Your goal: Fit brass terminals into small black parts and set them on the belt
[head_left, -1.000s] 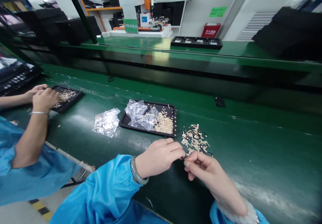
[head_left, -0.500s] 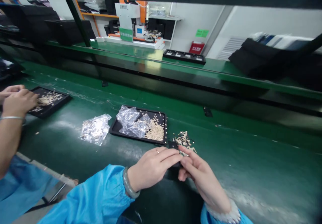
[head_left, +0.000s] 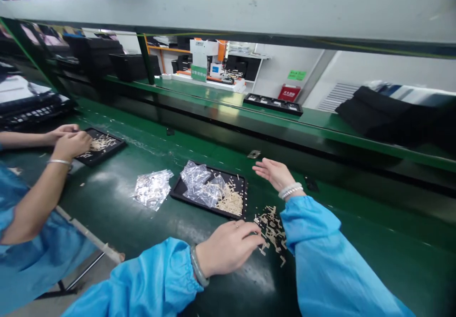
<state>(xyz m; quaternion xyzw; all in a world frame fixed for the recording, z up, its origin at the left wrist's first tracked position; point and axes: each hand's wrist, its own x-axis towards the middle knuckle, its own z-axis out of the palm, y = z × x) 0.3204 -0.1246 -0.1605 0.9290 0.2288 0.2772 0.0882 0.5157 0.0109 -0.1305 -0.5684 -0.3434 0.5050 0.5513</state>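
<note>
My left hand [head_left: 228,248] lies on the green belt [head_left: 356,241], fingertips at the near edge of a loose pile of small tan and black parts [head_left: 271,229]. Whether it pinches a part is hidden by the fingers. My right hand [head_left: 273,172] is stretched forward past the pile with its fingers spread and nothing in it, just right of a black tray [head_left: 178,189]. The tray holds tan parts [head_left: 231,202] and crumpled clear bags [head_left: 199,184]. A small grey piece [head_left: 253,154] lies on the belt just beyond my right hand.
More clear bags [head_left: 152,188] lie left of the tray. A co-worker's hands [head_left: 69,141] work over a second black tray [head_left: 107,149] at far left. A raised green shelf [head_left: 221,98] carries another black tray [head_left: 272,103] and dark cloth [head_left: 384,115].
My hands were pinched together over a small part near the pile. They have since come apart: the right hand has reached forward and opened, the left stays by the pile. The camera tilted up.
</note>
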